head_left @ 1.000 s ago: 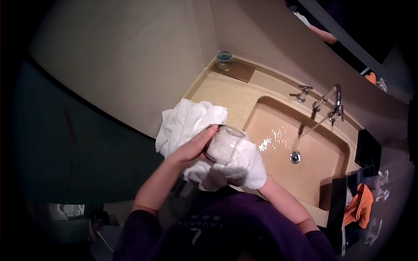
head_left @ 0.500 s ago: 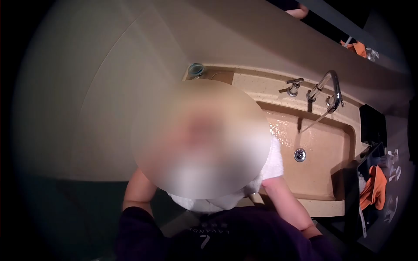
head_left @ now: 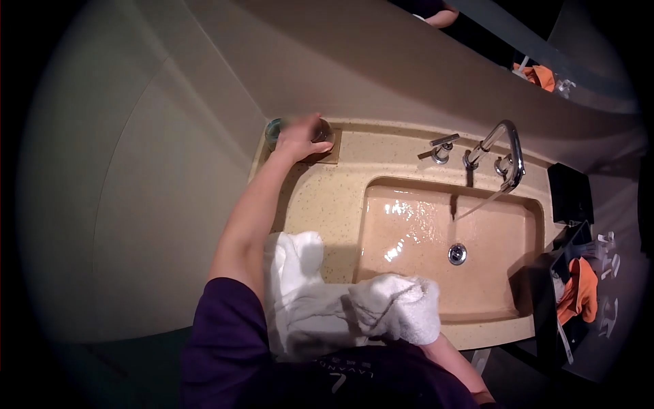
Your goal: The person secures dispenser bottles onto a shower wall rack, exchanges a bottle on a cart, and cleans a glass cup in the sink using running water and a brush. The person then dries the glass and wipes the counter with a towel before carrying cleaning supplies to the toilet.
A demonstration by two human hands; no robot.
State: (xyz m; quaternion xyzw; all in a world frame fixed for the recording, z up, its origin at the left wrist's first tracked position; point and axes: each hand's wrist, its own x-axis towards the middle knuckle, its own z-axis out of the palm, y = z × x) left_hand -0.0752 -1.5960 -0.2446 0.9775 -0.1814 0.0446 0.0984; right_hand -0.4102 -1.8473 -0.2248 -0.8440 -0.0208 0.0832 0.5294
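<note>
My left hand reaches to the back left corner of the counter. Its fingers curve round a dark, clear-sided glass on a small brown wooden tray, and the fingertips are blurred. Beside it, a second glass with a bluish rim stands against the wall. A white towel is bunched round my right hand, which bears it up near the front edge of the sink. The towel covers the fingers of that hand. The rest of the towel spreads left across my front to the counter's edge.
Water runs from the chrome faucet into the tan sink, near the drain. A lever handle stands left of the spout. On the right are a black box and a black bin with an orange cloth.
My left arm has stretched forward to the glass at the back corner. The towel has dropped lower, towards my front. A blurred patch hid both hands before. The view has shifted slightly.
</note>
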